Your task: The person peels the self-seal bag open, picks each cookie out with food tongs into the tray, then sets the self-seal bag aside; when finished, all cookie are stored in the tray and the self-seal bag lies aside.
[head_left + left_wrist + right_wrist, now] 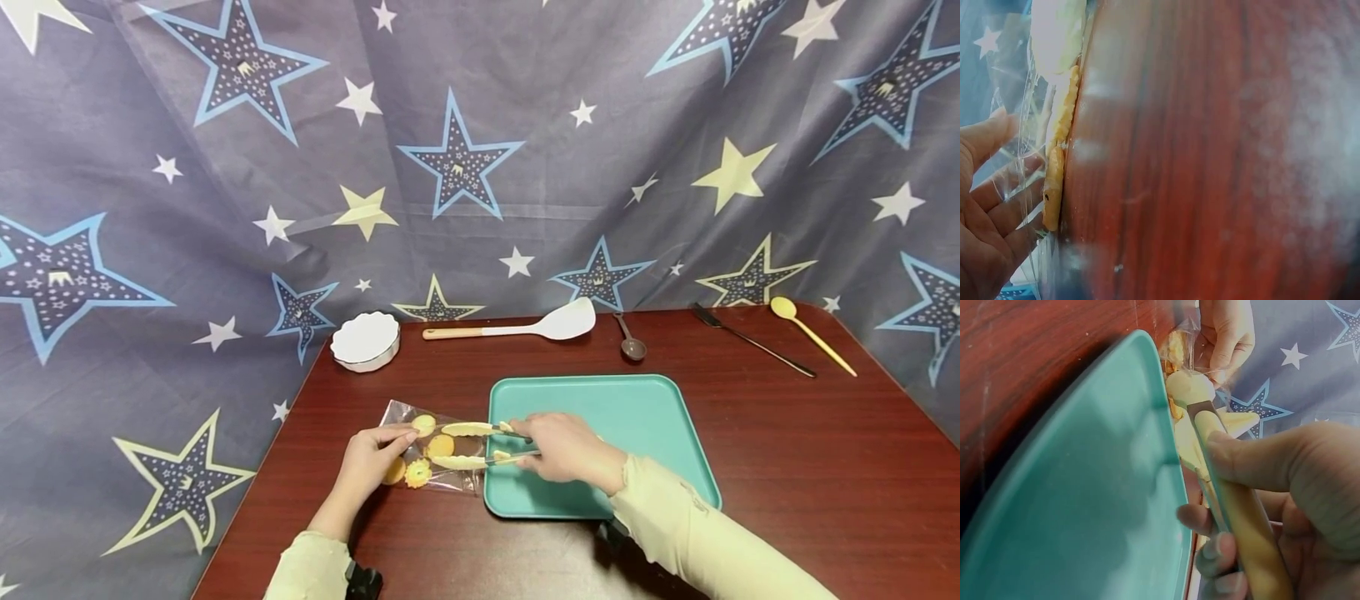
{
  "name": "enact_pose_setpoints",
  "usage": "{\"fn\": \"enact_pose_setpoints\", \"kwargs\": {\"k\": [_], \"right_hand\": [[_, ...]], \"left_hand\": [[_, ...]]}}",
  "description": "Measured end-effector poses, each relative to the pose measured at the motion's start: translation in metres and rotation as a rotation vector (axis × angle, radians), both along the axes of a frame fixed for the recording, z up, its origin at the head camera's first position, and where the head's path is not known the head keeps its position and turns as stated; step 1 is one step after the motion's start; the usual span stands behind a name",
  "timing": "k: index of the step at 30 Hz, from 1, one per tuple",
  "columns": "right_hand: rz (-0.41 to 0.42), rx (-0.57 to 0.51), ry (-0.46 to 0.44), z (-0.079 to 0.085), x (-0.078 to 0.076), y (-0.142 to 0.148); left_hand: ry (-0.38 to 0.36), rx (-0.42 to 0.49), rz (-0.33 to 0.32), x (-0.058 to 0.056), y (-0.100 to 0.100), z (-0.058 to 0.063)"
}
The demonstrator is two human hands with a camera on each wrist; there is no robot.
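Observation:
A clear plastic bag (467,481) with several yellow cookies (417,473) lies flat on the table, left of the teal tray (600,390). My left hand (366,458) pinches the bag's left side between thumb and fingers; the left wrist view shows the see-through film across that hand. My right hand (567,450) grips a pair of tongs (1244,519) with pale yellow tips, above the tray. The tongs' arms are spread and reach left over the bag, with a round cookie (441,447) between them. Whether the tips touch it, I cannot tell.
Along the back stand a white fluted dish (366,340), a white spatula (566,322) with a wooden handle and a dark measuring spoon (632,347). A dark long-handled utensil (753,340) and a yellow spoon (813,335) lie at the far right. A star-patterned curtain (480,250) hangs behind.

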State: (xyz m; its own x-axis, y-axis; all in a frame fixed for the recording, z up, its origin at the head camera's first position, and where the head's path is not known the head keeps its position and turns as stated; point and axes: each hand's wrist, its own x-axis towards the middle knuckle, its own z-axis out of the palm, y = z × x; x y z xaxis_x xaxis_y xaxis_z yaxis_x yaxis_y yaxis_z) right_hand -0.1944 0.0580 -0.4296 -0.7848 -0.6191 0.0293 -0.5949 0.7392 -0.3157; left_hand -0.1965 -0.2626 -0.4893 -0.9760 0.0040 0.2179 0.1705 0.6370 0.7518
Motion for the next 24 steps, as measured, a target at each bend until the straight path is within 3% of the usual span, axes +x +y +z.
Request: {"fn": "enact_pose_setpoints", "kwargs": {"k": [14, 24], "right_hand": [[-0.001, 0.012, 0.004, 0.002, 0.004, 0.0], [0.043, -0.064, 0.036, 0.012, 0.014, 0.031]], "left_hand": [[-0.014, -0.007, 0.002, 0.0, -0.001, -0.001], [-0.013, -0.007, 0.036, 0.0, -0.001, -0.001]]}}
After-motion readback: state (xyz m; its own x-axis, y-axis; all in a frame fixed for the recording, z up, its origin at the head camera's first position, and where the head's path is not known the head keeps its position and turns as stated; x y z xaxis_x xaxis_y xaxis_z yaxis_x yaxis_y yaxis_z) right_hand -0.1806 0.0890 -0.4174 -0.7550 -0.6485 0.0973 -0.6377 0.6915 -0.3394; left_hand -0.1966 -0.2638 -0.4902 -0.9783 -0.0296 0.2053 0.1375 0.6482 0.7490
